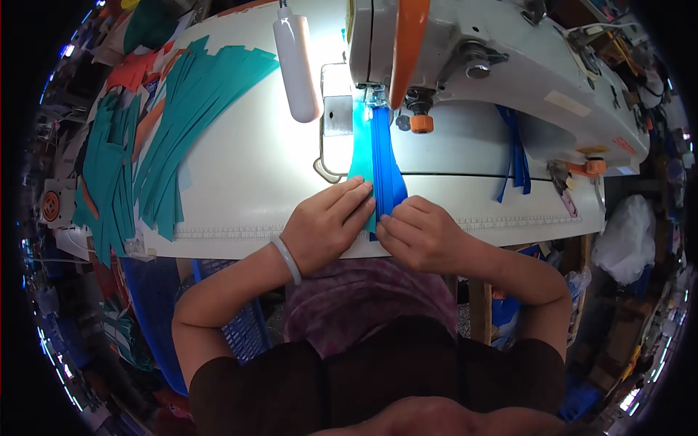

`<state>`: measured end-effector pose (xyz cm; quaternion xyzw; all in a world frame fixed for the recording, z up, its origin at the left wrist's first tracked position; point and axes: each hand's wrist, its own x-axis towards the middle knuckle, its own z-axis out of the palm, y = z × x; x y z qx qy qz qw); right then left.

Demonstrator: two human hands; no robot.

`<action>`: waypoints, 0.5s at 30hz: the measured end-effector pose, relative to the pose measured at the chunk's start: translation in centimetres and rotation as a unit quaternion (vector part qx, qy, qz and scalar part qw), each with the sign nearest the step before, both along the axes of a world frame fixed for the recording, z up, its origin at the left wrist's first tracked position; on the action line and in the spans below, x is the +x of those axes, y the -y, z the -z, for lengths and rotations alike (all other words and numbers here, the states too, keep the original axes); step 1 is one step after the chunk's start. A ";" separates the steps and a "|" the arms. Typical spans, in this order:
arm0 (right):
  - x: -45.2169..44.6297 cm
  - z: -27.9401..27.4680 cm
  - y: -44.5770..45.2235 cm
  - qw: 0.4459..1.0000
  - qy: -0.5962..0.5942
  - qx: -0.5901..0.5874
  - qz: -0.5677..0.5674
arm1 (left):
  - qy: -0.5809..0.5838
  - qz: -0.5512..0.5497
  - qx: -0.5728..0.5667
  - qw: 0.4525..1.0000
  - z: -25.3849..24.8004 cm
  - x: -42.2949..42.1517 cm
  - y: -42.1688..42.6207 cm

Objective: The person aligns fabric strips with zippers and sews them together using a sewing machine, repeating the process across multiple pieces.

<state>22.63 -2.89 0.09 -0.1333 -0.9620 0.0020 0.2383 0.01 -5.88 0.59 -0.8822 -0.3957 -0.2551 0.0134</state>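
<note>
Head view: left grip (331,220) flat on teal strip (362,156), right grip (420,234) pinching blue strip (393,182); likely feeding step, next needing steady alignment.

Smooth and semi-glossy across the white bench (247,182). Painted, low-sheen and scuffed on the sewing machine (440,47); bare, shiny metal at the square plate (336,115); ridged plastic, by its look, at the orange knob (422,124). Smooth, plastic-looking on the lamp (297,69). Cloth in the teal strip (362,156), flat and smooth; cloth in the blue strip (387,160), finely ridged lengthwise; matt cloth in the piled teal strips (203,94). Softly glossy on the bracelet (286,260). Matt, dark cloth in the shirt (392,370). Thin, crinkled plastic in the bag (627,240).
</note>
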 end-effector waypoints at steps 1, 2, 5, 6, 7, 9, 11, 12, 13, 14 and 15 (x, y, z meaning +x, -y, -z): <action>0.0 0.0 -0.2 1.000 0.000 -0.001 -0.003 | 0.003 0.004 -0.003 1.000 0.2 0.0 -0.2; -0.1 0.0 -0.6 1.000 0.002 -0.001 -0.006 | 0.004 0.001 -0.003 1.000 0.3 -0.1 -0.5; -0.3 -0.3 -1.8 1.000 -0.004 -0.010 -0.005 | 0.042 -0.008 -0.041 0.998 0.3 -0.2 -1.2; -0.3 -0.3 -2.1 1.000 -0.006 -0.013 -0.004 | 0.055 -0.011 -0.054 0.997 0.4 -0.2 -1.4; -0.3 -0.4 -2.5 1.000 -0.004 -0.014 -0.006 | 0.057 -0.012 -0.055 0.997 0.4 -0.3 -1.7; -0.5 -0.5 -3.7 1.000 0.001 -0.017 -0.010 | 0.045 -0.003 -0.050 0.998 0.3 -0.6 -2.9; -0.7 -0.5 -4.9 1.000 0.006 -0.019 -0.013 | 0.032 0.008 -0.046 0.998 0.3 -1.0 -4.2; -0.8 -0.4 -5.5 1.000 0.006 -0.019 -0.014 | 0.033 0.007 -0.046 0.998 0.3 -1.1 -4.8; -0.9 -0.3 -6.0 1.000 0.009 -0.012 -0.011 | 0.031 0.005 -0.045 0.999 0.3 -1.2 -5.3; -1.1 -0.2 -6.5 1.000 0.013 -0.005 -0.007 | 0.029 0.003 -0.044 0.999 0.2 -1.3 -5.8; -1.2 -0.2 -6.9 1.000 0.016 0.002 -0.004 | 0.027 0.000 -0.043 0.999 0.2 -1.4 -6.2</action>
